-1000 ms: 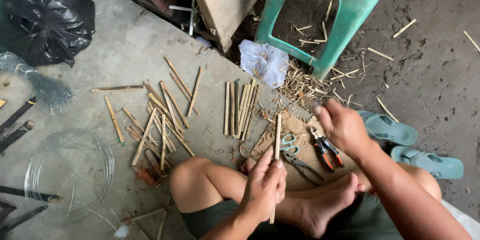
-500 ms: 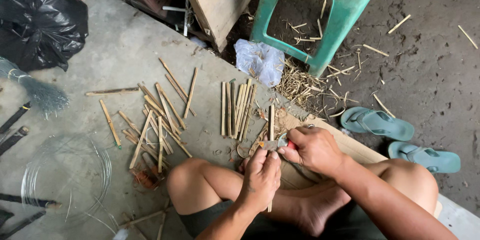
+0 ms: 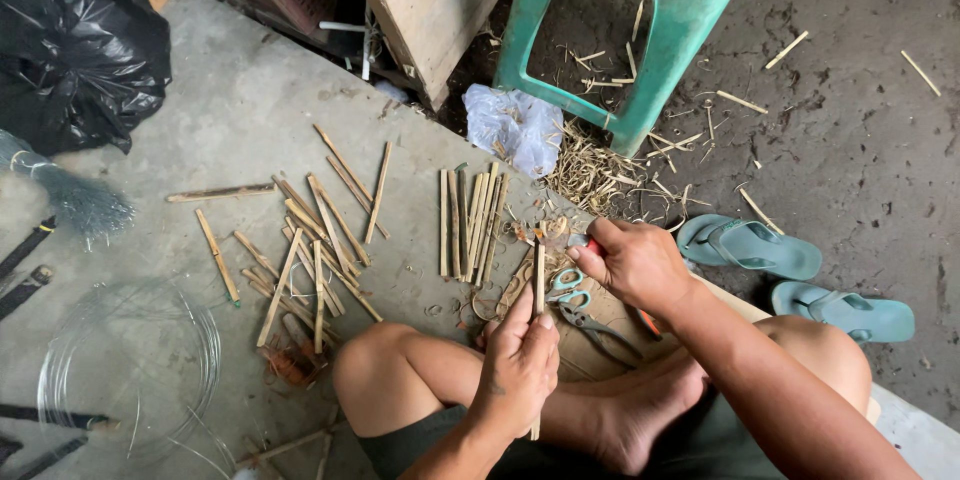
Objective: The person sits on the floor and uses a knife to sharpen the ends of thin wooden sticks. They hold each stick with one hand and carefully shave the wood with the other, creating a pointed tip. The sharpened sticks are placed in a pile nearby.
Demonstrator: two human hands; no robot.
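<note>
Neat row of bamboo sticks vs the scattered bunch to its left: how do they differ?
Pose: the neat row lies parallel, side by side, ends roughly aligned; the scattered pile crosses at mixed angles, some sticks overlapping.
Spread: the row is compact; the pile covers a wider patch of the concrete floor.
Position: the row lies closer to the left hand holding an upright stick; the pile lies farther left.
Shared: short, tan, split bamboo pieces.

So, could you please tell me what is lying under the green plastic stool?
Through the opening of the stool, bare dirt shows, strewn with short straw-coloured splinters. A crumpled clear plastic bag lies at its foot. The stool's seat and legs cover the rest of the ground beneath it.
</note>
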